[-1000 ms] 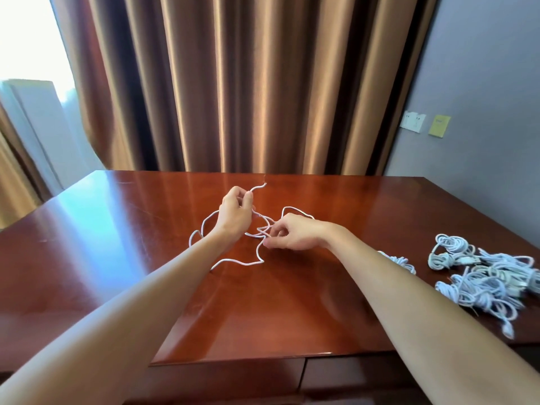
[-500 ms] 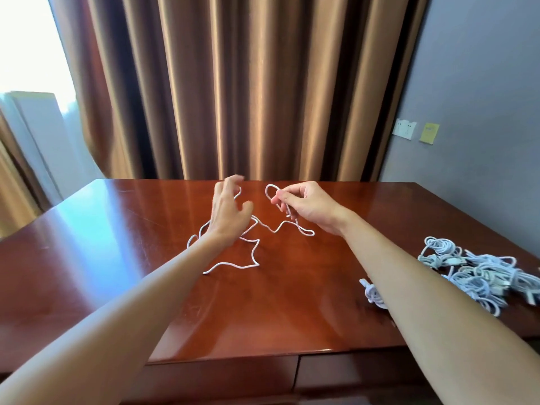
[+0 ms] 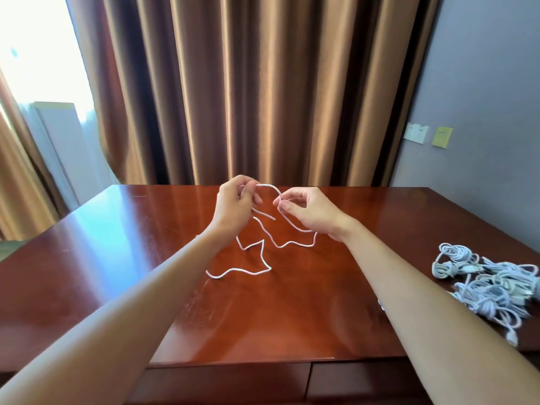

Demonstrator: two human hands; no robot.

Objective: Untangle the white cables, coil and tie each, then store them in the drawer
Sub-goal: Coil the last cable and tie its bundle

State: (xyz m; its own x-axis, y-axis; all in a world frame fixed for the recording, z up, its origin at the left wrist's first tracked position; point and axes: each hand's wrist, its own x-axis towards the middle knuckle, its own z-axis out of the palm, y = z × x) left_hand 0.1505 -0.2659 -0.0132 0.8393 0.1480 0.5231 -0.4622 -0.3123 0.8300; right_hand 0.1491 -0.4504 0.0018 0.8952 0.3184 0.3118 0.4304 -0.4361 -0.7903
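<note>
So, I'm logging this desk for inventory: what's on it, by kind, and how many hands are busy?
Loose white cable, pinched by both hands: 1
Pile of white cables, too tangled to count singly: 1
Hands, left hand and right hand: 2
Total: 4

The bench (image 3: 292, 317) is dark red-brown wood with a glossy lacquer that mirrors the window light. The white cable (image 3: 254, 270) on it looks like smooth, matt plastic, as do the bundled cables (image 3: 491, 285) at the right. The curtain (image 3: 248, 89) is brown cloth with a soft satin sheen. The wall (image 3: 491, 68) is matt grey.
</note>
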